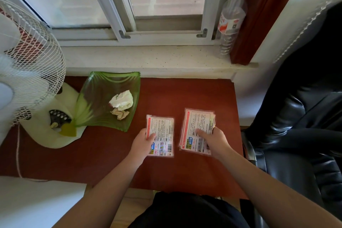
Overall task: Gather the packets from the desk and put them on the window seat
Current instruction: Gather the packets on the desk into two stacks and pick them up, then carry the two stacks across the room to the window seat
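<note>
Gathering step: the left hand [143,139] pinches a single packet [160,135], the right hand [215,139] clasps a stack of packets [198,129], both near the desk's [111,153] right edge. Next: merge them, then lift to the window seat [148,59].

A red-brown desk with things on it

The red-brown desk [111,157] stood under a pale stone window seat [148,59]. On the desk lay a white fan [27,72] at the left, a green glass dish [103,102] beside it, and two lots of packets: a small packet [162,129] and, to its right, a stack of packets [199,126]. A clear bottle [230,20] stood on the window seat at the right end.
</note>
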The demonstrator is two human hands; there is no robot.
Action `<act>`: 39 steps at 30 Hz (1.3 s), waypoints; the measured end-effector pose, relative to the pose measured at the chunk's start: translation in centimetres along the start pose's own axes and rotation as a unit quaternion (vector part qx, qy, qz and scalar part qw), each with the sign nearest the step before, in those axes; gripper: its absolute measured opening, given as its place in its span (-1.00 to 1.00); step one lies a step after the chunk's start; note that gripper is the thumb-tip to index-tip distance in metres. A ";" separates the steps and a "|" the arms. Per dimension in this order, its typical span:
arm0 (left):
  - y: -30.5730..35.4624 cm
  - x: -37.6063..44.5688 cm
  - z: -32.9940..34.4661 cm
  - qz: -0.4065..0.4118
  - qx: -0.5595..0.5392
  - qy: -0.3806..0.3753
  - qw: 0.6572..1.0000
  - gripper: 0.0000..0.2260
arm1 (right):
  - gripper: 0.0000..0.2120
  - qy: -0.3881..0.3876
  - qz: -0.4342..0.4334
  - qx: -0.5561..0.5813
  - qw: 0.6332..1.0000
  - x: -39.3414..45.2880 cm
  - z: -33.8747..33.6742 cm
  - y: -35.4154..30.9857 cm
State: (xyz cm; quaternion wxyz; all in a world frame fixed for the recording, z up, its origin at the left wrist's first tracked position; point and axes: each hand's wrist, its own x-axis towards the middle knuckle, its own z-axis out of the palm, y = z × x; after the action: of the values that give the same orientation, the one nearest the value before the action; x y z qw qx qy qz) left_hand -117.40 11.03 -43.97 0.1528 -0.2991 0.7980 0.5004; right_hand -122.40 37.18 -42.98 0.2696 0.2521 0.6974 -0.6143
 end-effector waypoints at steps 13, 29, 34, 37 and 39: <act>3.5 -4.5 -1.4 0.000 -0.188 -0.105 0.976 -0.87 | -0.79 -0.085 -0.007 0.070 0.994 -4.8 -5.0 -1.0; 4.7 -5.4 -7.1 0.044 -0.132 -0.214 0.967 -0.81 | -0.76 -0.015 -0.039 0.174 0.984 -12.9 -0.3 0.0; 4.4 -5.6 -9.3 0.054 -0.138 -0.260 0.954 -0.76 | -0.74 0.043 -0.063 0.169 0.983 -15.7 2.3 1.6; 4.4 -5.5 -9.6 0.065 -0.131 -0.290 0.946 -0.77 | -0.75 0.074 -0.065 0.201 0.975 -17.4 3.2 2.9; 4.5 -5.4 -9.3 0.074 -0.122 -0.312 0.939 -0.78 | -0.78 0.100 -0.061 0.227 0.967 -18.7 3.5 3.8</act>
State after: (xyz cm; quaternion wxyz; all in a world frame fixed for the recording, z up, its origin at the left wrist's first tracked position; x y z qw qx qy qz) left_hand -115.50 5.91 -33.64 0.3189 -0.0842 0.6632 0.6718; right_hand -105.92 33.75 -33.24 0.0963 0.3237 0.5772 -0.7435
